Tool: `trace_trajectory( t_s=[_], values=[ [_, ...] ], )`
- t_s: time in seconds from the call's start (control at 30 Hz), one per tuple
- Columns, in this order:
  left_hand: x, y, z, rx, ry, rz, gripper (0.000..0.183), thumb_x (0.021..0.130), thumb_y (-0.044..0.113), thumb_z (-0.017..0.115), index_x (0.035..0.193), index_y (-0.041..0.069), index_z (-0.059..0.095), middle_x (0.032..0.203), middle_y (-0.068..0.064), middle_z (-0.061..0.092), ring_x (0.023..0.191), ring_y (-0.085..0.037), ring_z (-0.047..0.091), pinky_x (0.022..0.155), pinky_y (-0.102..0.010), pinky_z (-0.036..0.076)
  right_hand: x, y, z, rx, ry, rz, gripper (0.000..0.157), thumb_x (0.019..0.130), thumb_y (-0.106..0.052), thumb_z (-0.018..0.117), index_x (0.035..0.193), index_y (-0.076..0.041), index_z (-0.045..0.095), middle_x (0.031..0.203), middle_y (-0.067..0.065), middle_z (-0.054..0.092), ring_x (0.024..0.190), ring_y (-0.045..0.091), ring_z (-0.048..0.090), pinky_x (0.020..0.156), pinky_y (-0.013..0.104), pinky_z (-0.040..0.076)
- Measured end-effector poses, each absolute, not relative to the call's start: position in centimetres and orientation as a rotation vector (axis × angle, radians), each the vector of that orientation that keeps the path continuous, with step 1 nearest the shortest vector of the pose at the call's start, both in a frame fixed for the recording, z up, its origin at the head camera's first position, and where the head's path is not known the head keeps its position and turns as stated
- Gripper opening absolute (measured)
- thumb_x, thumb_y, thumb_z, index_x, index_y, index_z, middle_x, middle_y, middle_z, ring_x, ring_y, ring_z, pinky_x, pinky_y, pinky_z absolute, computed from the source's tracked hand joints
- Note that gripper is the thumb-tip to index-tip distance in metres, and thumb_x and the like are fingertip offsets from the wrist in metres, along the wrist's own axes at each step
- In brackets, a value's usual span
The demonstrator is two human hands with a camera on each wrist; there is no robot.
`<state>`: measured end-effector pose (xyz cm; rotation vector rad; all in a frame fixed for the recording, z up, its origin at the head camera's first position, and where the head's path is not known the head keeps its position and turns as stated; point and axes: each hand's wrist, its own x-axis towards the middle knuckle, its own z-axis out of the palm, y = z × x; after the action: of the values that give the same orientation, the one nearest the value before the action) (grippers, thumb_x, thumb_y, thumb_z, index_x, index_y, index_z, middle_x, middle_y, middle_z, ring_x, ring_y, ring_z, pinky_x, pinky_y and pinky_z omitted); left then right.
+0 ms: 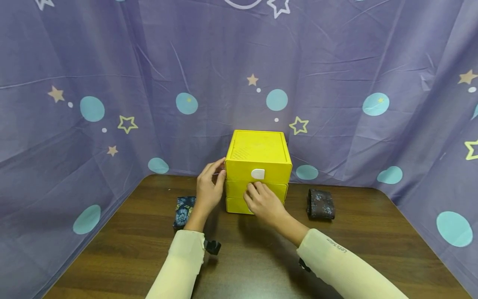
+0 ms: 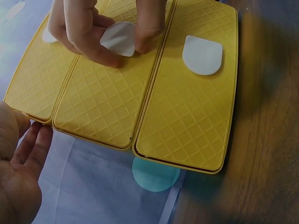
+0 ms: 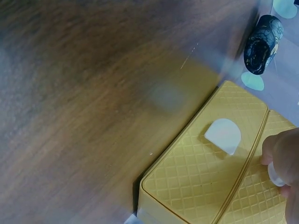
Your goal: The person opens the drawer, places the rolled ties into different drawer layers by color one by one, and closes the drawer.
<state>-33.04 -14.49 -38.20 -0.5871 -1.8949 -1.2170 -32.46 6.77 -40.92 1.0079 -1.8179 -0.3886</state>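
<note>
A yellow box with three stacked drawers [image 1: 257, 145] stands on the table near the curtain. Each drawer front has a textured face and a white tab. My right hand [image 1: 264, 202] pinches the white tab [image 2: 120, 39] of the middle drawer [image 2: 96, 105] between thumb and fingers. That drawer's front looks level with its neighbours. Against the box's left side, near the top front corner, rests my left hand [image 1: 209, 189] with its fingers extended; the left wrist view shows its fingertips at the box's side. The bottom drawer [image 3: 201, 170] appears closed.
A dark blue flower-patterned folded cloth item [image 1: 183, 211] lies left of the box, partly behind the left forearm. To the right sits a dark brown patterned rolled item [image 1: 321, 204]. A purple curtain [image 1: 231, 62] with stars hangs behind the wooden table [image 1: 239, 257].
</note>
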Motion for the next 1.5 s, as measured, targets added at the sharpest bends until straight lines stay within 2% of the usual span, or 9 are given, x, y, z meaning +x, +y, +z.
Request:
trace_trajectory(
  t_s=[0.3, 0.57, 0.8, 1.17, 1.4, 1.5],
  values=[
    [-33.1, -14.6, -38.3, -0.575, -1.911, -1.217, 0.037, 0.102, 0.003, 0.061, 0.138, 0.004, 0.064, 0.116, -0.015, 0.067, 0.104, -0.028, 0.066, 0.083, -0.044, 0.059, -32.1, 6.9, -40.7, 1.033, -1.843, -0.407, 0.032, 0.100, 0.000, 0.039, 0.099, -0.002, 0.071, 0.104, 0.016, 0.062, 0.089, 0.030, 0.057, 0.076, 0.036, 0.055],
    [-33.1, -14.5, -38.4, -0.583, -1.899, -1.186, 0.038, 0.101, 0.002, 0.063, 0.139, 0.006, 0.064, 0.117, -0.014, 0.067, 0.104, -0.028, 0.067, 0.085, -0.043, 0.058, -32.1, 7.0, -40.8, 1.042, -1.810, -0.378, 0.049, 0.106, 0.003, 0.023, 0.095, -0.001, 0.070, 0.098, 0.015, 0.060, 0.085, 0.030, 0.057, 0.073, 0.036, 0.054],
    [-33.2, -14.6, -38.4, -0.575, -1.896, -1.197, 0.038, 0.101, 0.003, 0.063, 0.139, 0.007, 0.064, 0.116, -0.013, 0.067, 0.104, -0.027, 0.067, 0.083, -0.041, 0.059, -31.9, 6.9, -40.7, 1.035, -1.784, -0.389, 0.047, 0.106, 0.004, 0.026, 0.093, 0.000, 0.071, 0.095, 0.015, 0.059, 0.084, 0.029, 0.058, 0.074, 0.035, 0.055],
    [-33.2, -14.5, -38.3, -0.583, -1.887, -1.181, 0.036, 0.100, -0.001, 0.063, 0.136, 0.000, 0.064, 0.115, -0.015, 0.068, 0.103, -0.029, 0.067, 0.083, -0.042, 0.058, -31.4, 7.0, -40.8, 1.038, -1.796, -0.431, 0.046, 0.106, 0.004, 0.026, 0.096, 0.001, 0.071, 0.098, 0.016, 0.061, 0.085, 0.029, 0.057, 0.075, 0.035, 0.054],
    [-33.0, -14.4, -38.2, -0.582, -1.897, -1.191, 0.036, 0.101, 0.000, 0.062, 0.137, 0.002, 0.064, 0.115, -0.015, 0.067, 0.104, -0.029, 0.067, 0.085, -0.042, 0.059, -31.0, 7.1, -40.8, 1.042, -1.768, -0.429, 0.044, 0.106, 0.005, 0.028, 0.095, 0.001, 0.071, 0.098, 0.017, 0.063, 0.084, 0.030, 0.058, 0.075, 0.035, 0.055],
    [-33.0, -14.4, -38.3, -0.583, -1.895, -1.193, 0.037, 0.101, 0.001, 0.062, 0.138, 0.004, 0.064, 0.116, -0.015, 0.067, 0.104, -0.034, 0.067, 0.085, -0.044, 0.058, -30.8, 7.0, -40.9, 1.047, -1.761, -0.437, 0.045, 0.105, 0.006, 0.027, 0.096, 0.001, 0.071, 0.099, 0.018, 0.064, 0.085, 0.030, 0.059, 0.076, 0.035, 0.055]
  ],
)
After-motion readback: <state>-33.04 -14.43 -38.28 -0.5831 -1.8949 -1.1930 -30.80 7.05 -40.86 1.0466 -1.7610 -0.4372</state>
